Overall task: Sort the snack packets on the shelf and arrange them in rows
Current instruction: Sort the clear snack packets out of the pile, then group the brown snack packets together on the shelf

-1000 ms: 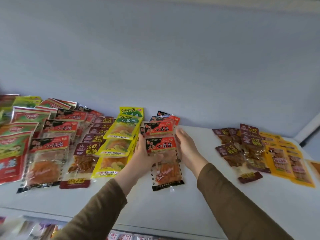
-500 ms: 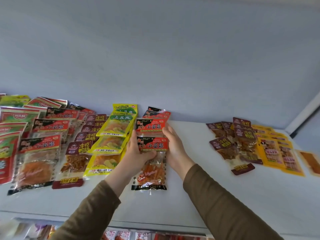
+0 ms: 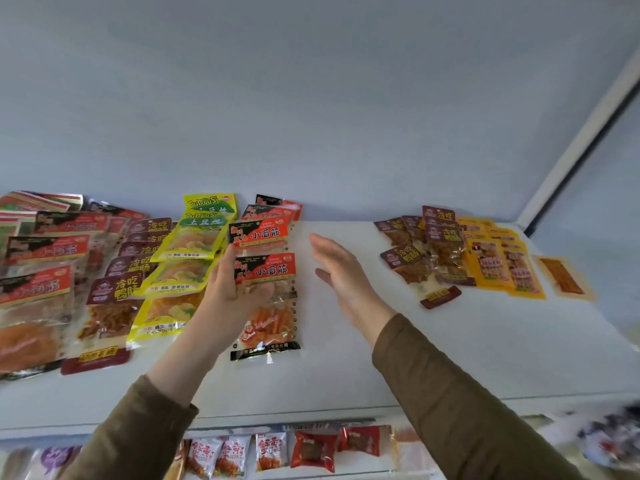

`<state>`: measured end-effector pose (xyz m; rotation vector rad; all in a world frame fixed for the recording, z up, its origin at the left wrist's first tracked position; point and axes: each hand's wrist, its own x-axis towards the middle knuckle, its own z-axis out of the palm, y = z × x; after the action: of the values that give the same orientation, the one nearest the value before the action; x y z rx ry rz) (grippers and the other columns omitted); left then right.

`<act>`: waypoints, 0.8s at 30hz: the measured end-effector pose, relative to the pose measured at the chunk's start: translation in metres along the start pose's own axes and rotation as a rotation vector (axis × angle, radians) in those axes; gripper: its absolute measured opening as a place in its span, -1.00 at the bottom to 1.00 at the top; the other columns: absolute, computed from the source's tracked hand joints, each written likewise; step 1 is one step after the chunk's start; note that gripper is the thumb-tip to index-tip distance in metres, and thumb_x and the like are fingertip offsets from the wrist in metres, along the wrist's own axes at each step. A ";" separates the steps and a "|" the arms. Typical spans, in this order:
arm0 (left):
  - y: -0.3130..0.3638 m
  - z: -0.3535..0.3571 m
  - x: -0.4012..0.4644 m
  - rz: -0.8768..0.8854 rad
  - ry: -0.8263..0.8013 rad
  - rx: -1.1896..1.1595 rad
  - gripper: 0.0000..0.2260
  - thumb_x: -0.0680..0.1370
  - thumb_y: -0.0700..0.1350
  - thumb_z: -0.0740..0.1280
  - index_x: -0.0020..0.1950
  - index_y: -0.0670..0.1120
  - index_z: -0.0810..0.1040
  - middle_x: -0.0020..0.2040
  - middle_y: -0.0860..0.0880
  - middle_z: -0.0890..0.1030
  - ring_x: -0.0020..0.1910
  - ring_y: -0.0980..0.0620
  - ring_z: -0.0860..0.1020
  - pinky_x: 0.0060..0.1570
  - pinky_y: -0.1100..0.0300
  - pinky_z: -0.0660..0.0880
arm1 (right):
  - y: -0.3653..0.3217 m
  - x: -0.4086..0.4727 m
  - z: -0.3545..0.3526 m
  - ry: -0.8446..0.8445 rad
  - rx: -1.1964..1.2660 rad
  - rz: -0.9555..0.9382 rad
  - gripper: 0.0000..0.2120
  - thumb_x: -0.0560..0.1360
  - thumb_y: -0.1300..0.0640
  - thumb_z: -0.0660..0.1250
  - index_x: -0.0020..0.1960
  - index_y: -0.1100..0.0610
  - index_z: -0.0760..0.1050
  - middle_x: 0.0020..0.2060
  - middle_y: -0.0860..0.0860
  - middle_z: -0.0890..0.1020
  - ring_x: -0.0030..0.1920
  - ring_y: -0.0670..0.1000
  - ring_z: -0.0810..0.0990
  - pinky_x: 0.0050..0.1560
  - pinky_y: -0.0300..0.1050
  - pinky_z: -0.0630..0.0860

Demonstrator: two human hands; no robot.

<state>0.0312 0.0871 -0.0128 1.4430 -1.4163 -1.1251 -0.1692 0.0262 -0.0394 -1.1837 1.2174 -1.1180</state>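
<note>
The left hand point(image 3: 230, 289) is gripping the front red gluten packet point(image 3: 266, 303) at centre frame, thumb curled over its face, squaring a row that is running back toward the wall. The right hand point(image 3: 341, 271) is hovering open and empty just right of it. Next, the jumbled brown packets point(image 3: 420, 261) at right are probably needing fetching and lining up on the white shelf point(image 3: 346, 368)

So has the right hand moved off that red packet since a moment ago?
Yes. The right hand was against the right edge of the front red packet; now it hangs open, apart from it, to the right over bare shelf. The left hand holds the packet.
</note>
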 end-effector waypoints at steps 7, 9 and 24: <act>0.026 0.037 0.012 0.150 -0.022 0.371 -0.39 0.61 -0.02 0.40 0.61 0.10 0.23 0.63 0.05 0.15 0.62 -0.05 0.07 0.58 -0.14 0.10 | -0.011 -0.022 -0.048 0.144 -0.260 -0.196 -0.74 0.63 0.08 0.28 0.28 -0.10 0.58 0.17 -0.31 0.58 0.22 -0.32 0.50 0.12 -0.41 0.38; 0.031 0.053 0.016 0.177 -0.070 0.425 -0.41 0.61 0.01 0.39 0.60 0.07 0.26 0.65 0.04 0.14 0.64 -0.02 0.02 0.59 -0.15 0.07 | -0.015 -0.027 -0.065 0.162 -0.356 -0.241 -0.75 0.63 0.08 0.26 0.27 -0.07 0.57 0.21 -0.31 0.58 0.27 -0.27 0.48 0.13 -0.40 0.38; 0.059 0.231 0.074 0.245 -0.189 0.803 -0.40 0.64 0.17 0.30 0.63 0.08 0.21 0.68 -0.01 0.12 0.67 -0.07 -0.06 0.61 -0.07 -0.04 | -0.019 -0.029 -0.242 0.203 -0.874 -0.290 -0.74 0.64 0.04 0.28 0.31 -0.02 0.54 0.26 -0.14 0.58 0.30 -0.11 0.46 0.24 -0.20 0.45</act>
<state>-0.2092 0.0200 -0.0252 1.6363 -2.2687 -0.5506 -0.4125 0.0431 -0.0162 -1.9818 1.8230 -0.9340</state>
